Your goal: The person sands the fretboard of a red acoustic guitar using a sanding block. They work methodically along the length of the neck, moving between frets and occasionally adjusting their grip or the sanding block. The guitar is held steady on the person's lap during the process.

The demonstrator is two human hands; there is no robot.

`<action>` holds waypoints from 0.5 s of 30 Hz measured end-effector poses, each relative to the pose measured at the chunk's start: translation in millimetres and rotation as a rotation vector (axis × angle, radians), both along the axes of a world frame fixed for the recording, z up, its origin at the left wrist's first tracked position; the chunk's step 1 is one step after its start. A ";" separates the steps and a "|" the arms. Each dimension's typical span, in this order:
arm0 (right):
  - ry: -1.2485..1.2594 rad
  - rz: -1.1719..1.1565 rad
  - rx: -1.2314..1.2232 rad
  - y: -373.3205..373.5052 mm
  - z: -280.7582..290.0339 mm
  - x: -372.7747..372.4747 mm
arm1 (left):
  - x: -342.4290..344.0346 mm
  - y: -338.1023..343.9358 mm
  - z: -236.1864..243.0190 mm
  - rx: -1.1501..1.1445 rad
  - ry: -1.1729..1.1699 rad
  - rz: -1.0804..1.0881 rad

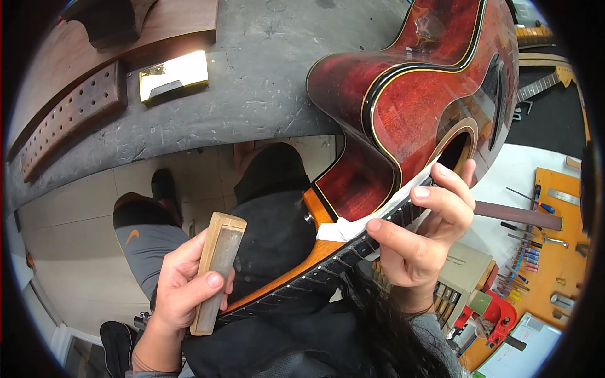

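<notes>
My left hand (178, 280) grips a long wooden block (222, 259) with a grey bar set into its face, thumb across the front. A dark red acoustic guitar (403, 113) with a cutaway lies with its neck slanting across my lap. My right hand (419, 246) is by the upper end of the fretboard (353, 255), near the soundhole. Its fingers are apart and hold nothing; the index fingertip is at the fretboard's edge. White tape or paper (334, 231) covers the guitar top along that edge. No strings show over the frets.
The grey bench (252, 82) carries a yellow-and-white box (173, 77) and a dark wooden piece with rows of holes (75, 120). At right, an orange tool board (548, 252) holds several screwdrivers, near a red clamp-like tool (498, 321). A second guitar neck (539, 86) lies beyond.
</notes>
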State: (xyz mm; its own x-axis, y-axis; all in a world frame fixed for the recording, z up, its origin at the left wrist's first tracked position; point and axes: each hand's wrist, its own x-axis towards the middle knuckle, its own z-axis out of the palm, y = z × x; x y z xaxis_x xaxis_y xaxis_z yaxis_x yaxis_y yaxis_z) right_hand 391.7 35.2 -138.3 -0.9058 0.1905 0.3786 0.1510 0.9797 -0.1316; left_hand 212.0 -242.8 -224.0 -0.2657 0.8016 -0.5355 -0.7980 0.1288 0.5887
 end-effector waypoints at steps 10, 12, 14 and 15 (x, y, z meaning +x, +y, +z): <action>0.151 -0.072 -0.170 -0.7 -12.3 -2.5 | -3.0 1.6 0.9 0.016 -0.039 -0.013; 0.133 -0.076 -0.160 -1.6 -11.7 -2.9 | -2.8 1.4 0.4 0.014 -0.041 -0.015; 0.104 -0.068 -0.149 -1.8 -9.2 -2.8 | -2.5 1.7 1.2 0.011 -0.044 -0.014; 0.042 -0.047 -0.131 -2.3 -4.9 -2.6 | -2.7 1.6 1.2 0.009 -0.043 -0.013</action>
